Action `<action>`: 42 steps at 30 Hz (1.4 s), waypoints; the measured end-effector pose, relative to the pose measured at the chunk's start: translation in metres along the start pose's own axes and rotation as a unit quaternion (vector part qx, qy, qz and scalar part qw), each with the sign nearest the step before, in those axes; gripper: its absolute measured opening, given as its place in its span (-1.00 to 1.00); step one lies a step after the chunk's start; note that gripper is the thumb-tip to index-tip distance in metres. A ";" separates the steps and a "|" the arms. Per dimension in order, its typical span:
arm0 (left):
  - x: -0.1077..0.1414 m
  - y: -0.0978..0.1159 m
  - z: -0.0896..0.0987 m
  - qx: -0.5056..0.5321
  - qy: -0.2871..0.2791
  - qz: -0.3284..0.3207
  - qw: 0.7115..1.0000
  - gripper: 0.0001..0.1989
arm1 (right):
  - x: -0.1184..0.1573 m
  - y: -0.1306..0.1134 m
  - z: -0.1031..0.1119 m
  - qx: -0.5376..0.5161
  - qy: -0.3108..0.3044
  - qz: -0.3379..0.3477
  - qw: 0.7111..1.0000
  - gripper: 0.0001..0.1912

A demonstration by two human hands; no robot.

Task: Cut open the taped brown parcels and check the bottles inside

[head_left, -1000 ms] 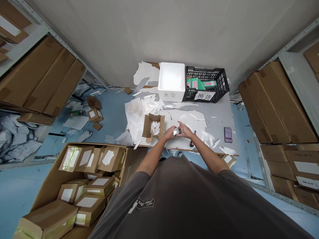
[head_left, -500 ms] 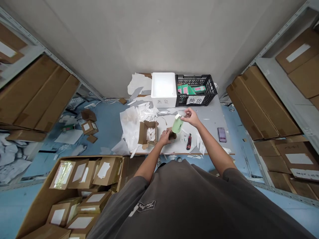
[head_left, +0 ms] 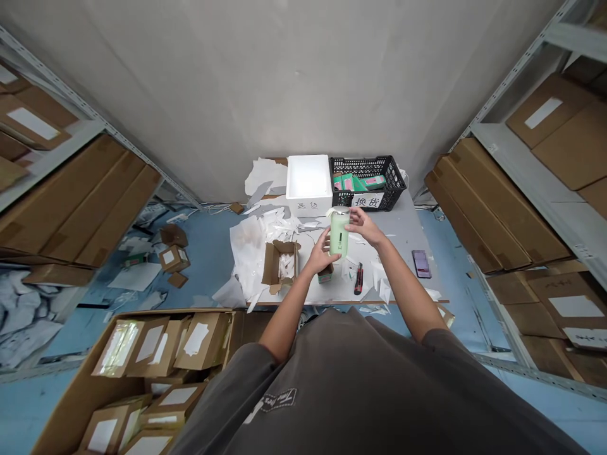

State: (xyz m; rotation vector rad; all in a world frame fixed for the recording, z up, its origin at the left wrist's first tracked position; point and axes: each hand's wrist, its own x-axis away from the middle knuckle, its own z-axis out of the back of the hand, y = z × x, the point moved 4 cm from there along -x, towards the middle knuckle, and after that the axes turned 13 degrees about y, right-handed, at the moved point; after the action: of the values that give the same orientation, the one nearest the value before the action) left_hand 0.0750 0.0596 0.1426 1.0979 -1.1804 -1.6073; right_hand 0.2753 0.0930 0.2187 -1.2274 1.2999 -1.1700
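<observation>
Open box (head_left: 272, 262) on the left, then left hand (head_left: 319, 256) cupping the bottle (head_left: 339, 235) low, right hand (head_left: 365, 229) holding it higher up, probably to steady it over the table (head_left: 401, 237) (phone (head_left: 421, 263) off right, likely outta the way).

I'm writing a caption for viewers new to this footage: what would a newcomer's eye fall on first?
Probably the pale green bottle, held up over the table between the left hand and the right hand. Behind it, a white box and a black crate stand side by side near the wall. At lower left, a big open carton holds many smaller brown boxes.
</observation>
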 end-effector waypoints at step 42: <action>-0.001 0.110 -0.025 0.031 -0.004 0.006 1.000 0.39 | 0.072 -0.028 0.022 -0.003 0.011 0.022 1.000 0.44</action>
State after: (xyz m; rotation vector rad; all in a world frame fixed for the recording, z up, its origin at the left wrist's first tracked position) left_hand 0.1126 0.0321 0.2449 1.1219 -1.2467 -1.5769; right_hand 0.2977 0.0199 0.2429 -1.1885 1.3409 -1.1516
